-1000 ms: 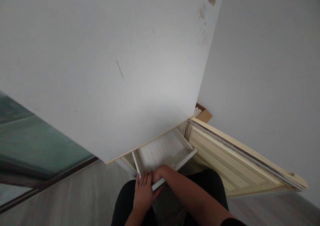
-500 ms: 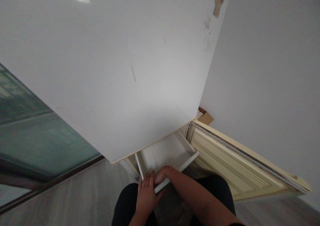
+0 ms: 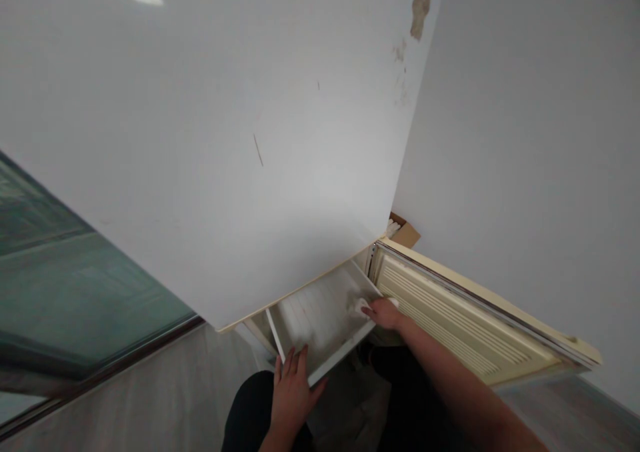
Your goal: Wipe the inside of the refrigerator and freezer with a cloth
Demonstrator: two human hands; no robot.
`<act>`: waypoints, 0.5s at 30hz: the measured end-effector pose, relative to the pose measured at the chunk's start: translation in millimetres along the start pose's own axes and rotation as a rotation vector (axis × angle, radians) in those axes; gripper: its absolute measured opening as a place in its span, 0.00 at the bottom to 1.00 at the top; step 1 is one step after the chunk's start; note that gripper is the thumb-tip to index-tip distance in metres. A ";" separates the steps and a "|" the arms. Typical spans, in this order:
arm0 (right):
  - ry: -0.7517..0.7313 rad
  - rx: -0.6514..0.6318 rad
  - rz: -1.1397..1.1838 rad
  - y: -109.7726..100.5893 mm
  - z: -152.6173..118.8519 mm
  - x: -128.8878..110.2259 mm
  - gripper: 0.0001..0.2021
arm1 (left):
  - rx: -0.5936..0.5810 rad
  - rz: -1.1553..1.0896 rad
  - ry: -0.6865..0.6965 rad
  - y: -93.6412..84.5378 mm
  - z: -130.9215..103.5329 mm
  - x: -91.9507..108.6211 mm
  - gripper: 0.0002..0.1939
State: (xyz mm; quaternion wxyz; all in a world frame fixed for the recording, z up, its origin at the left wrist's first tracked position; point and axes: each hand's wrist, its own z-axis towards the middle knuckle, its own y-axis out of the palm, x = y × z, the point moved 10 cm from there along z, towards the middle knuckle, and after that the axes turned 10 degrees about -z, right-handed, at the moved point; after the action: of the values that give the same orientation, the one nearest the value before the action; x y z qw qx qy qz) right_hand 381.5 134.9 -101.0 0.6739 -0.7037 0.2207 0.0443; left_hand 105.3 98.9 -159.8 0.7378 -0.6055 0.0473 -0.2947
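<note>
A white drawer (image 3: 320, 315) stands pulled out from under a large white cabinet top (image 3: 200, 139). My left hand (image 3: 293, 389) rests flat on the drawer's front edge at its left corner, thumb under the rim. My right hand (image 3: 383, 312) reaches into the drawer's right corner and presses a small white cloth (image 3: 359, 304) against the inside. The drawer's floor is bare apart from the cloth.
A cream louvred door panel (image 3: 460, 325) leans along the white wall (image 3: 525, 139) at the right. A brown cardboard box (image 3: 404, 232) sits behind the cabinet's corner. A glass door (image 3: 75, 272) and grey wood floor (image 3: 150, 392) lie at the left. My dark-clad knees are below.
My right hand has slid from the drawer's front edge beside my left hand to the right corner, with the white cloth now showing under it. My left hand stayed put.
</note>
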 end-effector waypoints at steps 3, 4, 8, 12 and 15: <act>-0.129 0.064 0.004 20.5 -21.5 1.6 0.15 | -0.004 0.009 0.001 -1.9 1.5 1.5 0.34; -0.180 0.137 0.012 29.2 -33.3 -2.1 0.17 | -0.008 0.011 0.002 -2.6 2.3 2.2 0.33; -0.306 0.244 0.075 94.0 -84.2 -25.1 0.27 | -0.040 0.032 0.007 -3.8 5.1 4.8 0.27; -0.342 0.305 -0.003 135.8 -109.0 -38.5 0.34 | -0.064 0.053 0.029 -2.5 6.2 7.1 0.23; -0.435 0.431 -0.091 126.2 -108.9 -40.3 0.35 | -0.073 0.054 0.039 -1.9 5.9 8.1 0.24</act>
State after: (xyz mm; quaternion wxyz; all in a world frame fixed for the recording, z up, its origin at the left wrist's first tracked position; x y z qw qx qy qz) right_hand 273.0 40.3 -194.2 0.8405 -0.5275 0.0439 0.1158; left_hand 113.7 99.8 -154.2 0.7219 -0.6245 0.0885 -0.2847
